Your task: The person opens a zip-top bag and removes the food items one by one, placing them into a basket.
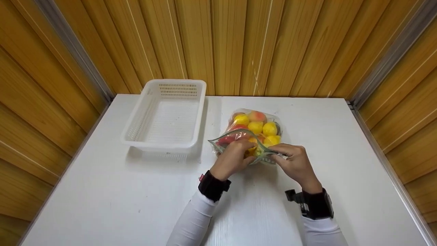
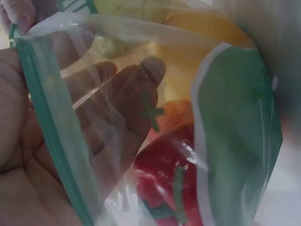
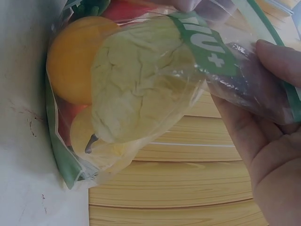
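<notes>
A clear zip bag [image 1: 235, 131] with a green zip edge lies on the table, full of yellow fruits, a peach-coloured fruit [image 1: 257, 116] and a red pepper [image 2: 164, 165]. My left hand [image 1: 234, 158] reaches into the mouth of the bag; in the left wrist view its fingers [image 2: 127, 89] show extended behind the plastic. On the other side, my right hand [image 1: 295, 162] pinches the bag's rim between thumb and fingers. Through the plastic the right wrist view shows a pale green, wrinkled vegetable [image 3: 141, 80] and an orange round fruit [image 3: 75, 59].
A white plastic basket [image 1: 199, 123] with slotted walls stands left of the bag on the white table [image 1: 102, 191]. Wood-patterned panels [image 1: 225, 48] close off the back and both sides.
</notes>
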